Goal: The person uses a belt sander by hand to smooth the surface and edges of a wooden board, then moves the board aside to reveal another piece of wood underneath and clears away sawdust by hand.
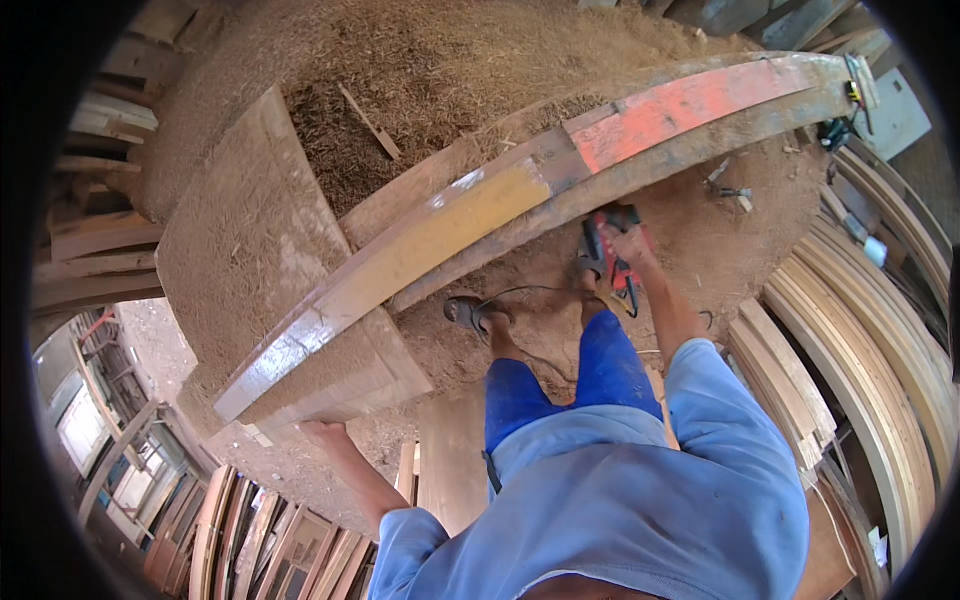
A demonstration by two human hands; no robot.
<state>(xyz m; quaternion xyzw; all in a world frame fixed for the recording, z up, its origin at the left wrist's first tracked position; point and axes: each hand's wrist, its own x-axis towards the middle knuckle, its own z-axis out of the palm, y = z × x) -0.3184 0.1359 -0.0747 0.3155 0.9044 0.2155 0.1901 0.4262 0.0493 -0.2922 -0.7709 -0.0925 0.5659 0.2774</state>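
Observation:
My left arm reaches out to the near edge of a wide wooden board (375,372), where my left hand (324,432) is closed on the edge, its fingers partly hidden. Across that board lies a long wooden plank (465,228), painted yellow and white at one end and orange-red at the other. My right hand (629,246) is wrapped round the handle of a red and black electric planer (622,276). The planer is low, beside my foot and apart from the painted plank; its underside is hidden. A dark cable (525,289) trails from it near my feet.
Wood shavings (400,60) cover the ground beyond the plank, with a loose stick (370,122) on them. Curved timber pieces (860,330) are stacked on the right, more boards (100,250) on the left. A metal clamp-like tool (735,192) lies beyond the planer.

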